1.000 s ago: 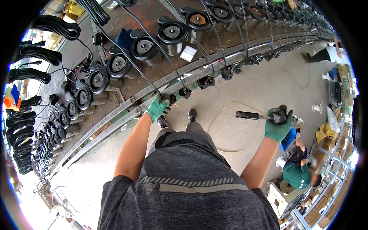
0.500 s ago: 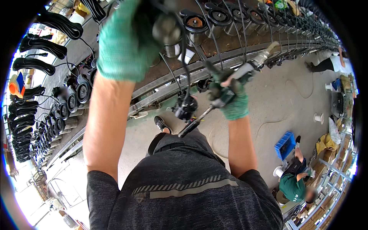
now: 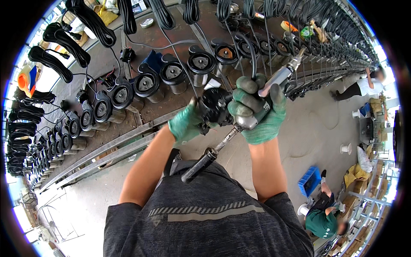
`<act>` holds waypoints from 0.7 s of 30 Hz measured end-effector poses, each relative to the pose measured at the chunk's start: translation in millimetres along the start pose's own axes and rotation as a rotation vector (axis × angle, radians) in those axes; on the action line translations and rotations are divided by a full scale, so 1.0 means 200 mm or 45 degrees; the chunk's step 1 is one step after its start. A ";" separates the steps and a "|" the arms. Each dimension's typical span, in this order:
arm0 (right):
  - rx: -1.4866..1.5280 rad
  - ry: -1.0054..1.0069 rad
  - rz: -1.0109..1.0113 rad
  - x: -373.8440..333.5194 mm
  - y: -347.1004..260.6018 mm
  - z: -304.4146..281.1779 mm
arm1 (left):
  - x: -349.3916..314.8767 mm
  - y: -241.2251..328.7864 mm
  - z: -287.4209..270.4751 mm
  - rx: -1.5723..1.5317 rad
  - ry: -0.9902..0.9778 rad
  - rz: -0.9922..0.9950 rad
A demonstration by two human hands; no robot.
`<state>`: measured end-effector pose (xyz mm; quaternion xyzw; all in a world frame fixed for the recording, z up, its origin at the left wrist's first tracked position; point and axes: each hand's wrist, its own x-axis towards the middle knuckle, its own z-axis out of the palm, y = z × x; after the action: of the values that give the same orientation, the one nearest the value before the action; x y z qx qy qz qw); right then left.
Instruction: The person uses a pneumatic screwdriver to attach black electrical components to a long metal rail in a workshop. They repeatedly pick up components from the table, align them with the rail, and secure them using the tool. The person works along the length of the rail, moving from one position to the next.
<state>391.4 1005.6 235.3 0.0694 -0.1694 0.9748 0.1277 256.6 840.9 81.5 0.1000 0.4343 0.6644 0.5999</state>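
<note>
My left hand, in a green glove, grips the near left side of a black plastic housing. Its thumb stands up along the part, while the other fingers are partly hidden behind it. My gloved right hand is wrapped round a silver-and-dark powered screwdriver, close against the right side of the housing. From this tool a metal shaft with a black sleeve slants down towards my waist. A black cable arches above my right hand. What the housing looks like underneath is hidden.
Along the curved bench stands a row of round black-topped metal motors. Bundled black cables hang over it. A metal rail borders the near side. Right, a blue crate and a seated person are on the floor.
My left hand has come down from over the bench to the black housing, which hung lower before and is now raised between my hands. My right hand still holds the screwdriver.
</note>
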 end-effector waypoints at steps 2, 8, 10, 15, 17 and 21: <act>0.138 0.080 -0.041 0.01 0.07 0.06 | -0.08 -0.08 0.12 -0.311 -0.308 0.209; 0.276 0.094 -0.081 0.05 0.17 0.07 | -0.24 -0.02 0.11 -0.471 -0.325 0.475; 0.289 0.129 -0.114 0.07 0.19 0.07 | -0.30 0.02 0.03 -0.354 -0.294 0.548; 0.008 0.343 -0.159 0.05 0.25 0.03 | -0.51 0.06 0.01 -0.292 0.156 0.924; -0.245 0.525 -0.197 0.03 0.25 0.00 | -0.64 0.14 -0.03 -0.187 0.320 0.976; -0.320 0.788 -0.443 -0.03 0.19 -0.08 | -0.80 0.17 -0.18 -0.030 0.682 1.159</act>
<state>384.2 974.4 207.5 -0.2168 -0.2266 0.8850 0.3442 250.9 686.5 144.8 0.0984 0.4776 0.8648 0.1196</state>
